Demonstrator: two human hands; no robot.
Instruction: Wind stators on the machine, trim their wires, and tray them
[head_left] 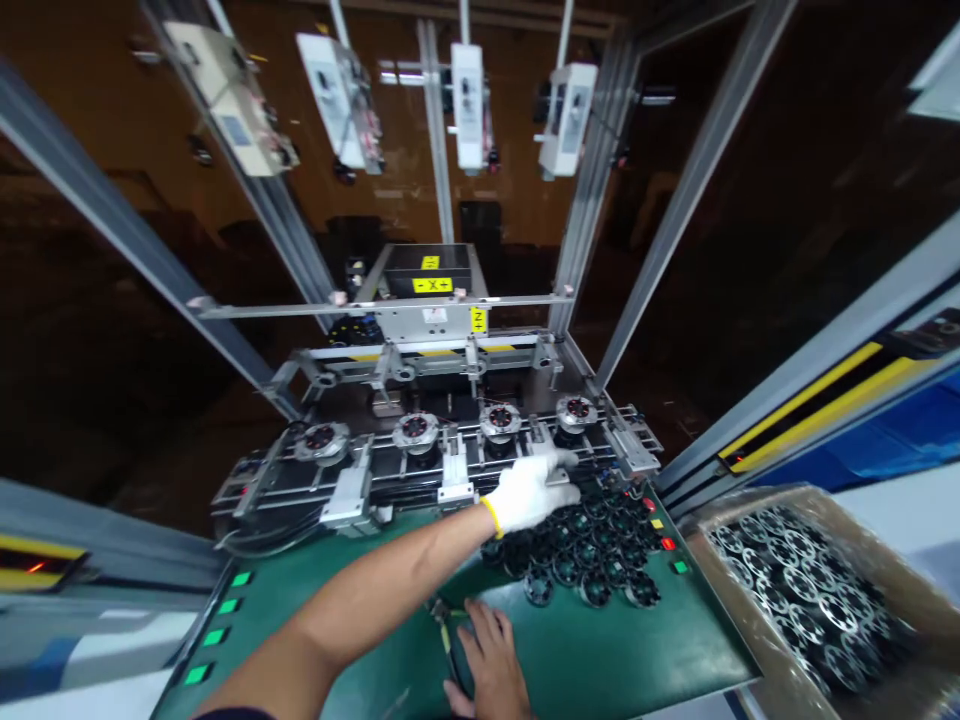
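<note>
My left hand [534, 492], in a white glove with a yellow cuff, reaches across from the left above the far edge of a pile of black ring-shaped parts [585, 545]. Its fingers are spread, and nothing shows in them. Low in the middle, my bare right hand [491, 665] is curled round a pair of pliers [448, 632] with a metal head and yellow-green and dark handles. The palm side is hidden. Beyond the gloved hand stand round fixtures with dark parts on them, among them a right-hand fixture [576, 412] and a middle-right fixture [501, 420].
A green work surface [600, 650] carries green buttons [215, 637] at left and a red button [668, 544] at right. A plastic-lined box [915, 640] of similar rings stands to the right. Yellow-black sensor bars [802, 405] and metal posts flank the station. White units [467, 105] hang overhead.
</note>
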